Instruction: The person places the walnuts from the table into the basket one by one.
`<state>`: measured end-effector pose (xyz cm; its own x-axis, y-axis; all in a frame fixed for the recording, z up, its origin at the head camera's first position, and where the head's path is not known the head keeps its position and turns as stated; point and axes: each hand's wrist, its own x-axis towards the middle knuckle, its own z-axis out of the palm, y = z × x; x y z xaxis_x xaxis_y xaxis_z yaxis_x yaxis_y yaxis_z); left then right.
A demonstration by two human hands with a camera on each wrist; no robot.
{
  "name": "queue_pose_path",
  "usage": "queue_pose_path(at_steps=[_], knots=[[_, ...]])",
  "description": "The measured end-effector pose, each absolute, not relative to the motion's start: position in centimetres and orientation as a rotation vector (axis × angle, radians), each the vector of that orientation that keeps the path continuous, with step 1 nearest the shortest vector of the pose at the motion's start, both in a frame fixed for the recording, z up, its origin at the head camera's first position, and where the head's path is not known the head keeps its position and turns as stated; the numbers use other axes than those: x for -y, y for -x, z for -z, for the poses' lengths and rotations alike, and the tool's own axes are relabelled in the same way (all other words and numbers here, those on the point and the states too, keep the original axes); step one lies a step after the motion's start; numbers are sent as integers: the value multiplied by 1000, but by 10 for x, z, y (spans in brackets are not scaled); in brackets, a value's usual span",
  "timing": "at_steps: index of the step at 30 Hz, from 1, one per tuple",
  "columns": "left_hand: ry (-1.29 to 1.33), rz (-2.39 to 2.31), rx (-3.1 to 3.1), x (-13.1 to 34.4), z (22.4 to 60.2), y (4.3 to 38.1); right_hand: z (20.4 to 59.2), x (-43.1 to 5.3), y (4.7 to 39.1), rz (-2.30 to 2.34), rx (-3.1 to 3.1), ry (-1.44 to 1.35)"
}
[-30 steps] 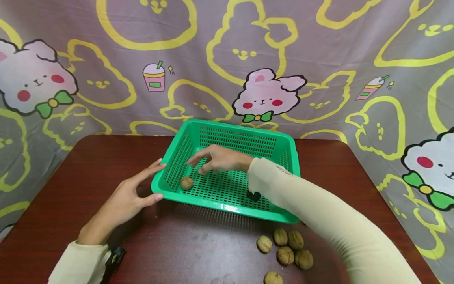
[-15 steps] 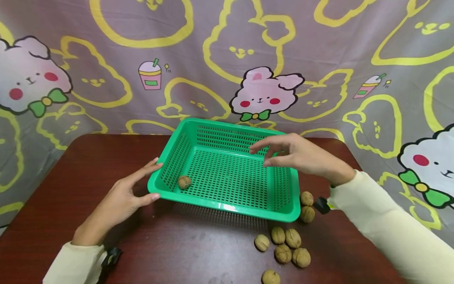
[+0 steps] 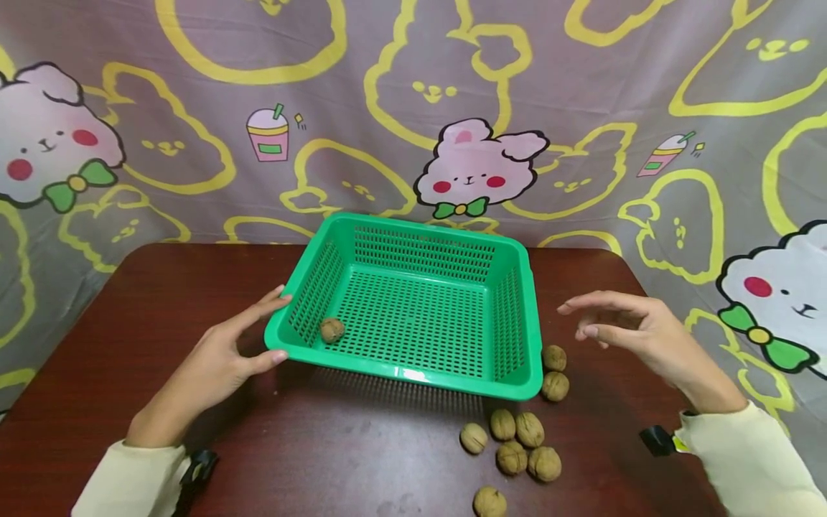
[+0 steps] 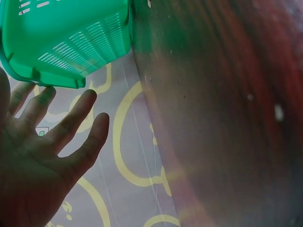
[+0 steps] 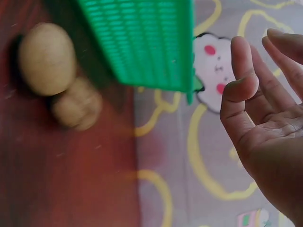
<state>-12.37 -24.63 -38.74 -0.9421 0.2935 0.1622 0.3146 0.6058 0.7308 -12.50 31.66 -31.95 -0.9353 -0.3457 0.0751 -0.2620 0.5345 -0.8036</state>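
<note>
**Green basket (image 3: 362, 365) holds one walnut (image 3: 332, 330); eight lie outside**

A curtain (image 3: 581, 79) printed with rabbits and drink cups hangs behind the dark red worktop (image 3: 355, 452), where I see the basket standing near the far edge. A person in pale sleeves (image 3: 132, 481) works with both hands: the left hand (image 3: 216, 359) touches the basket's left corner with spread fingers and thumb, gripping nothing, while the right hand (image 3: 636, 327), fingers loosely bent, hangs released to its right. The single walnut inside sits at the near left corner. Two walnuts (image 3: 555, 373) rest just beside the right wall; five gather in front, another closer to the person.
</note>
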Motion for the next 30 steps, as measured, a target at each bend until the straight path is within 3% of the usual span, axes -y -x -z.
queue_pose_path(at_steps=[15, 24, 30], knots=[[529, 1310, 2779, 247, 390, 124, 383, -347, 130, 1479, -2553, 523], [524, 1302, 2781, 246, 390, 123, 403, -351, 138, 1349, -2547, 422], [505, 1309, 2795, 246, 389, 122, 410, -350, 144, 1328, -2516, 543]])
